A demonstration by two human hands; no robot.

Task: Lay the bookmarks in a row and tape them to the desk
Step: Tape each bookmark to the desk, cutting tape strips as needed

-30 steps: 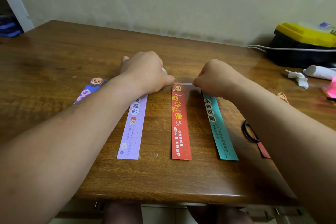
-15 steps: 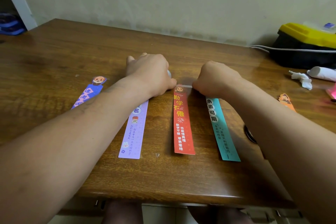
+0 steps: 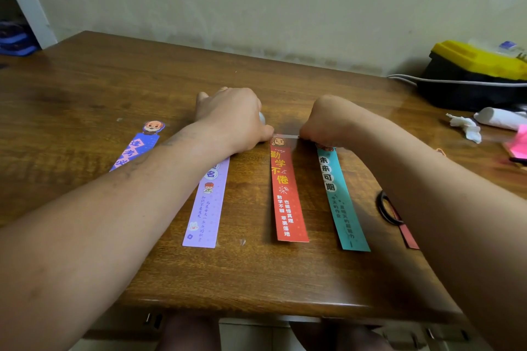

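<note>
Several bookmarks lie side by side on the wooden desk (image 3: 256,273): a blue one (image 3: 134,151) at the left, then lilac (image 3: 209,205), red (image 3: 288,194) and teal (image 3: 340,202). A short strip of clear tape (image 3: 286,136) stretches across the red bookmark's top end. My left hand (image 3: 233,120) is closed on the tape roll (image 3: 261,118), mostly hidden under it. My right hand (image 3: 328,122) pinches the strip's free end, over the teal bookmark's top.
A black ring with a dark red strap (image 3: 395,216) lies beside my right forearm. A black and yellow case (image 3: 473,74), a white cable (image 3: 456,82), crumpled tissue (image 3: 466,127), a white tube (image 3: 497,118) and a pink object (image 3: 517,145) sit at the right.
Both hands stay at the red bookmark's top, and the tape strip between them has lowered slightly onto it. The view has shifted a little.
</note>
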